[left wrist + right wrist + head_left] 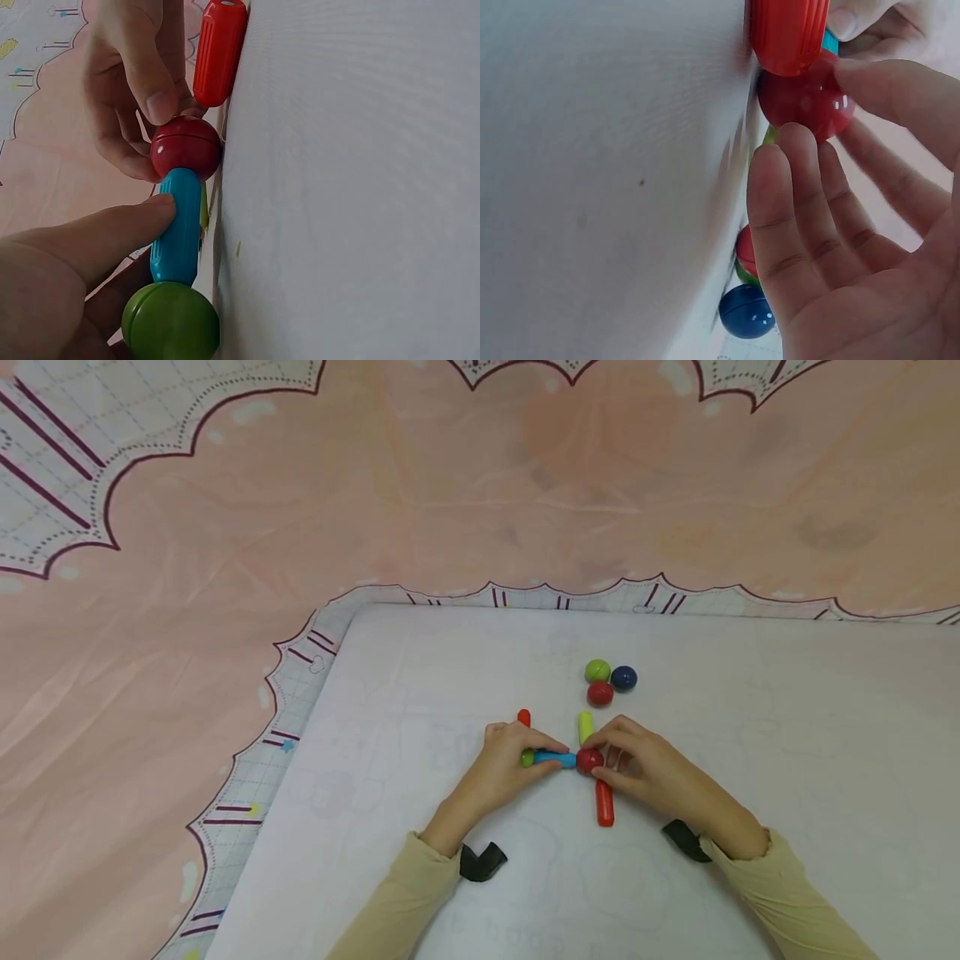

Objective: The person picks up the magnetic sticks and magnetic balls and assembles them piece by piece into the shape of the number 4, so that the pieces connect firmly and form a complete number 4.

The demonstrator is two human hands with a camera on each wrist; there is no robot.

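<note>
My left hand [506,758] pinches a blue ribbed rod [178,225] between thumb and fingers. A green ball [171,321] sits at one end of that rod and a dark red ball [589,762] at the other, touching it. Thumb and fingertips of my right hand [637,762] hold the red ball. On the near side of this ball lies a red rod [604,803]; whether they are joined I cannot tell. A yellow-green rod [586,727] lies on the far side. Another red rod [524,717] shows beyond the left hand, partly hidden by it.
Farther back on the white tabletop [420,685] sit a lime green ball [597,671], a second red ball [600,694] and a dark blue ball [624,677], close together. A patterned peach cloth [450,485] surrounds the board's far and left edges. Black straps hang at both wrists.
</note>
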